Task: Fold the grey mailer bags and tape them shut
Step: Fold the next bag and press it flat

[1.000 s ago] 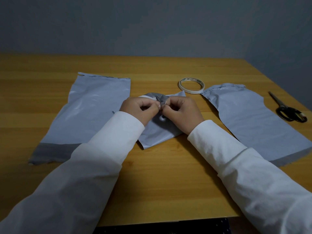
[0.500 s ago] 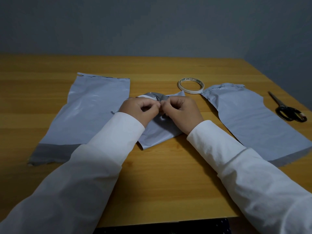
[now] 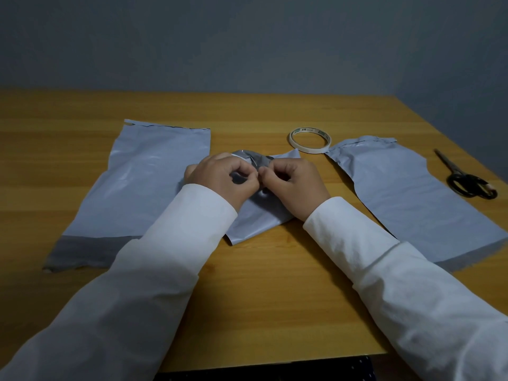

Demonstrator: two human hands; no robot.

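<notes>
Two hands meet over the middle mailer bag (image 3: 255, 215), knuckles almost touching. My left hand (image 3: 220, 177) and right hand (image 3: 294, 182) both have fingers curled tight, thumb and forefinger pinching the same bunched dark fold at the bag's far end. Compared with a second ago, almost nothing moved: same pinch, same spot, hands maybe a touch closer together. So the fold is still being worked, no tape on it yet as far as I can see; whether a tape scrap sits between my fingertips, cannot tell.

That bag lies mid-bench, its near corner pointing at the front edge. Left mailer bag (image 3: 143, 182) lies flat toward the bench's left side, dark strip at its near end, untouched. Right mailer bag (image 3: 412, 196) lies flat toward the right edge, also unfolded. Tape roll (image 3: 310, 140) sits just behind my right hand, touching or nearly touching the right bag's far corner. Scissors (image 3: 464, 180) lie at the right edge of the bench (image 3: 275, 284).

Judgement: early, first bag of three.
</notes>
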